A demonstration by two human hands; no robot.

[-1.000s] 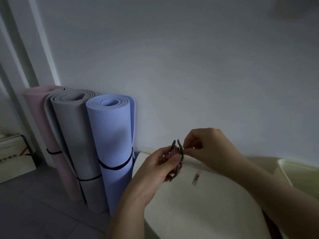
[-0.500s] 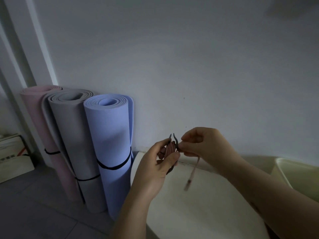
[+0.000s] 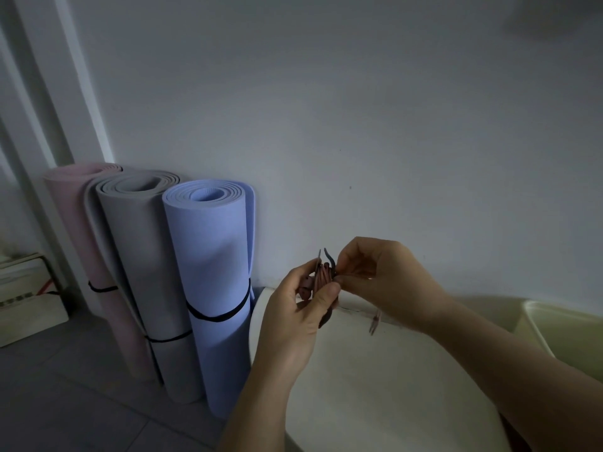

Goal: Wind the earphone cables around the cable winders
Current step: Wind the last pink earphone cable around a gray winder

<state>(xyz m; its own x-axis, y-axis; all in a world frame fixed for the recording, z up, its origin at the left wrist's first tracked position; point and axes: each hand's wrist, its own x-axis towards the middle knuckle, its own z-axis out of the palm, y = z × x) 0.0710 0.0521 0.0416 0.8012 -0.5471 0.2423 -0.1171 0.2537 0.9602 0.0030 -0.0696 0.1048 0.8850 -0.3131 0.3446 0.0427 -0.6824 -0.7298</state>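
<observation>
— What can't we make out here?
— Much of the cable winder (image 3: 329, 260): our left hand (image 3: 298, 309) covers its lower part, and the earphone cable (image 3: 321, 276) coils blur together.
— And the loose end?
— Our right hand (image 3: 383, 278) hides its run (only the tip shows below). The pale bin (image 3: 567, 331) runs off the right edge.

the right hand (image 3: 381, 278) is closing in on the cable winder (image 3: 330, 260), its fingertips now meeting the thumb of the left hand (image 3: 300, 316). the loose end of the earphone cable (image 3: 372, 324) is hanging shorter than half a second ago and is showing beneath the right hand.
</observation>
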